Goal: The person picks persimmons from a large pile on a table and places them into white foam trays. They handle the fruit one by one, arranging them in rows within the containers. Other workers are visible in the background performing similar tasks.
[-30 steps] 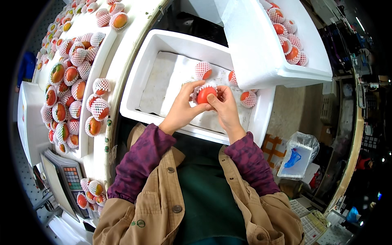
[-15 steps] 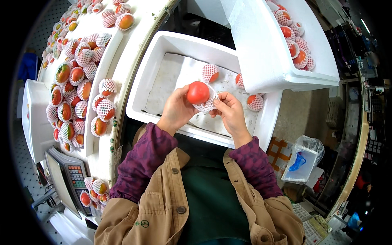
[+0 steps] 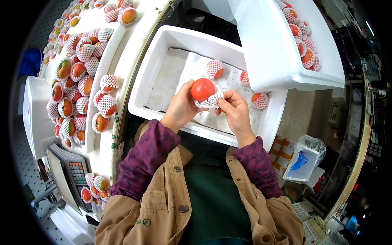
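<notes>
- White counter (image 3: 134, 45), left side: bears netted fruit and a scale (image 3: 77, 172) with a coloured keypad.
- White foam box (image 3: 150, 65): positioned in front of the person, lined with a pale sheet (image 3: 175, 67); its long sides slant from upper left to lower right.
- Red fruit (image 3: 203, 88): located in the hands, above the box's near part. Body is nearly round; no distinct long axis can be told. Bare, glossy face points up toward the camera, slightly away from the person.
- Foam net (image 3: 210, 101): bunched around the fruit's near, right-hand side, its gathered edge directed right.
- Left hand (image 3: 179, 106): closed around the fruit's left side, cupping it.
- Right hand (image 3: 237, 113): thumb and fingertips pinched together on the net's right edge.
- Netted fruits (image 3: 214, 69): three visible inside the box, well apart, beyond and right of the hands.
- Second foam box (image 3: 267, 53): overlaps the first box's far right corner; holds more netted fruit.
</notes>
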A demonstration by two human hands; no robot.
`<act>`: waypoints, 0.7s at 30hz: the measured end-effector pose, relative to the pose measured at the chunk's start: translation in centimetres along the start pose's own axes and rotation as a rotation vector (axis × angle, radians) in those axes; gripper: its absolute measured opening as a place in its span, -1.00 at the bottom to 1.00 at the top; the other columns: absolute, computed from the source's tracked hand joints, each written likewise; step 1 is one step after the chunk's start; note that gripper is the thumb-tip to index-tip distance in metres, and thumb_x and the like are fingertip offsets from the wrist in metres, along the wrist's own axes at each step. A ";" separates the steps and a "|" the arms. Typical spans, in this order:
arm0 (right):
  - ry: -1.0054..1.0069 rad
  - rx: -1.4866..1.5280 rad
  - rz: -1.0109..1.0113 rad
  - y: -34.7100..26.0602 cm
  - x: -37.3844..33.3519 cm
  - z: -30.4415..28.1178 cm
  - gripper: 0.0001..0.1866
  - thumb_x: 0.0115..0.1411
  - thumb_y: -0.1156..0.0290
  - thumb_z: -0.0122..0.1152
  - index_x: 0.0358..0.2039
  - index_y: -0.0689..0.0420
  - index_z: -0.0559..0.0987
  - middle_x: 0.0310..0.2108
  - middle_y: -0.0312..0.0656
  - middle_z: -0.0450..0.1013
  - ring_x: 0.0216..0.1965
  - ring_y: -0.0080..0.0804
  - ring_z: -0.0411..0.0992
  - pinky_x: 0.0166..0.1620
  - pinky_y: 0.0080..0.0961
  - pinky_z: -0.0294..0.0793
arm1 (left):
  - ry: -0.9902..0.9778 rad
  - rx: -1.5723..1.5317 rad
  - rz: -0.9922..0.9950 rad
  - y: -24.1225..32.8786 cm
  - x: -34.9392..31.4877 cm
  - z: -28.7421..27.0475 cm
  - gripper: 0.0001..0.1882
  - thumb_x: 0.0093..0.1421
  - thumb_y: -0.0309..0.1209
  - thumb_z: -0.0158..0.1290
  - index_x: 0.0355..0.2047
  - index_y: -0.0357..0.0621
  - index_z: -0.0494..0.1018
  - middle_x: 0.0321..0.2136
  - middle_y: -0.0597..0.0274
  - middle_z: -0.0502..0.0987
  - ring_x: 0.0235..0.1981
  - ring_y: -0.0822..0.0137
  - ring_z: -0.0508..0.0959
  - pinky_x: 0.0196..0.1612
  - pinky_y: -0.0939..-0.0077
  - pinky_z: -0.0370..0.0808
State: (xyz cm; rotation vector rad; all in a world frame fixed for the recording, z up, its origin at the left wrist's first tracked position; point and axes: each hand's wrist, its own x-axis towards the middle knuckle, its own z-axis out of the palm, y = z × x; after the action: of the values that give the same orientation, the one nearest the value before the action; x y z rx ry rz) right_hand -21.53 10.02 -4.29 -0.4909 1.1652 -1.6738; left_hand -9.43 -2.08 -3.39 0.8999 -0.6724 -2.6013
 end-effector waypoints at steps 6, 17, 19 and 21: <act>-0.023 -0.002 0.034 -0.2 -0.1 0.0 -0.93 0.14 0.49 0.06 -0.40 0.21 0.42 -0.48 -0.27 0.43 -0.49 -0.61 0.39 -0.38 -0.67 0.37 | 0.026 0.009 0.008 0.1 0.0 -0.1 -0.56 0.32 -0.10 -0.37 -0.06 -0.19 0.24 -0.19 0.11 0.43 -0.19 0.28 0.50 -0.24 0.33 0.54; -0.020 0.035 0.028 0.1 0.0 -0.4 -0.95 0.12 0.51 0.05 -0.43 0.20 0.41 -0.49 -0.26 0.43 -0.47 -0.58 0.40 -0.36 -0.64 0.37 | -0.045 0.011 0.078 -0.4 0.1 -0.3 -0.59 0.29 -0.15 -0.25 -0.07 -0.24 0.29 -0.22 0.13 0.46 -0.21 0.30 0.49 -0.09 0.31 0.40; -0.026 0.038 0.032 0.1 0.1 -0.5 -0.95 0.13 0.51 0.05 -0.43 0.20 0.41 -0.49 -0.25 0.43 -0.47 -0.57 0.41 -0.36 -0.64 0.37 | -0.092 0.034 0.091 -0.4 0.1 -0.5 -0.60 0.28 -0.16 -0.21 -0.07 -0.24 0.28 -0.21 0.13 0.45 -0.20 0.31 0.48 -0.09 0.32 0.40; -0.015 0.041 0.042 -0.1 -0.1 -0.2 -0.95 0.13 0.51 0.06 -0.42 0.20 0.41 -0.49 -0.25 0.43 -0.48 -0.56 0.41 -0.37 -0.63 0.38 | -0.097 0.064 0.114 -0.4 0.1 -0.5 -0.62 0.26 -0.19 -0.17 -0.06 -0.23 0.28 -0.19 0.13 0.43 -0.19 0.33 0.47 -0.10 0.34 0.40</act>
State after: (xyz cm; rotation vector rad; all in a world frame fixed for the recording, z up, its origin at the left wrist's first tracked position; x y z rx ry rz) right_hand -21.73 10.18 -4.27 -0.4502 1.1209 -1.6519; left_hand -9.21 -1.98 -4.00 0.7351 -0.8129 -2.5478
